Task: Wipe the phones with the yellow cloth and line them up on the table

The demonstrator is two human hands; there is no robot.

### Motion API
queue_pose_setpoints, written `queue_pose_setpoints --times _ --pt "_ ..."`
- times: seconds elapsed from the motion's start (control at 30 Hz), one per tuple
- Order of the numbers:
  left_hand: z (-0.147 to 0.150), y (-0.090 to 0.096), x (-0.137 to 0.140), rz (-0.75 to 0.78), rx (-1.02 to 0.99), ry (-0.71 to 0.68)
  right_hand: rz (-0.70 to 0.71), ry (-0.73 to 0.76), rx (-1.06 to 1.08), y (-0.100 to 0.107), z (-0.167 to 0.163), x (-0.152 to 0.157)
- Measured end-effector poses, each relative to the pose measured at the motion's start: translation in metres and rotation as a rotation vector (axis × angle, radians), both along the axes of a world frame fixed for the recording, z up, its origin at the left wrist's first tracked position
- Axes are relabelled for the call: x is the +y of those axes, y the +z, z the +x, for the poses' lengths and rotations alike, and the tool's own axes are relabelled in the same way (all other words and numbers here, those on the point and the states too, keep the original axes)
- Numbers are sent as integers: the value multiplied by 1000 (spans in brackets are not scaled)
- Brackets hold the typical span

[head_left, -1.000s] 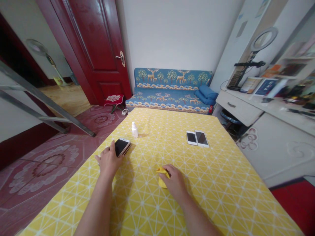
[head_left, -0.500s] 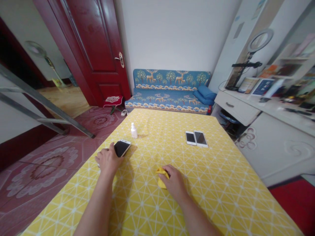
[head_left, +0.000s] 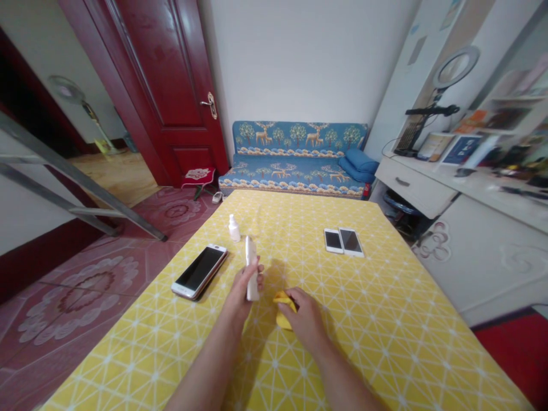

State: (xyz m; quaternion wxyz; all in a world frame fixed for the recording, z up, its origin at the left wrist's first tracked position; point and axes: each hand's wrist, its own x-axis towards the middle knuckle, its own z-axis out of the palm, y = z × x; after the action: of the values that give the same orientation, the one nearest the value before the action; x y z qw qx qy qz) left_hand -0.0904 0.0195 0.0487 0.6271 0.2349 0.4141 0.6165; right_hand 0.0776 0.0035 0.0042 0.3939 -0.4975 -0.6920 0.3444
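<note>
My left hand (head_left: 240, 294) is closed around a white smartphone (head_left: 252, 262), held on edge above the table with its narrow side towards me. In my right hand (head_left: 306, 317) a folded yellow cloth (head_left: 283, 319) is pinched, low over the tablecloth. Left of my left hand, a phone with a black screen and white borders (head_left: 200, 271) lies face up, seemingly on top of another phone or in a case. A small white spray bottle (head_left: 233, 229) stands upright beyond it. Further right, a smaller white phone (head_left: 333, 241) and a larger white phone (head_left: 351, 242) lie side by side.
A yellow patterned tablecloth (head_left: 295, 365) covers the table. Behind it is a blue sofa (head_left: 291, 165) with a deer pattern. A white cabinet (head_left: 428, 188) carrying a ring light (head_left: 456, 68) stands right; a metal ladder (head_left: 107, 194) and a red stool (head_left: 199, 176) are left.
My left hand has lifted a white smartphone from the left side and brought it right, near the cloth. The phone left behind is now uncovered. My right hand stays with the cloth.
</note>
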Motion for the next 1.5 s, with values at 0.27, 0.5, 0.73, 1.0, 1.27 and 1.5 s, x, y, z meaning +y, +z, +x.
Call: queue_pose_setpoints --times 0.27,0.5,0.73,1.0,1.27,1.5 --pt "16 -19 -5 -117 -191 19 -135 -186 336 -5 3 6" --pt "17 -21 -11 -42 -137 -39 -149 -362 593 -4 7 8" --pt "29 -20 -14 -49 -462 -260 2 -539 477 -5 21 11" --pt "38 -24 -17 -204 -636 -300 476 41 33 16 0 -20" --pt "41 -25 -23 -231 -670 -384 593 -6 -200 15 -1 -11" --pt "57 -27 -32 -216 -437 -600 412 -403 -10 8 30 20"
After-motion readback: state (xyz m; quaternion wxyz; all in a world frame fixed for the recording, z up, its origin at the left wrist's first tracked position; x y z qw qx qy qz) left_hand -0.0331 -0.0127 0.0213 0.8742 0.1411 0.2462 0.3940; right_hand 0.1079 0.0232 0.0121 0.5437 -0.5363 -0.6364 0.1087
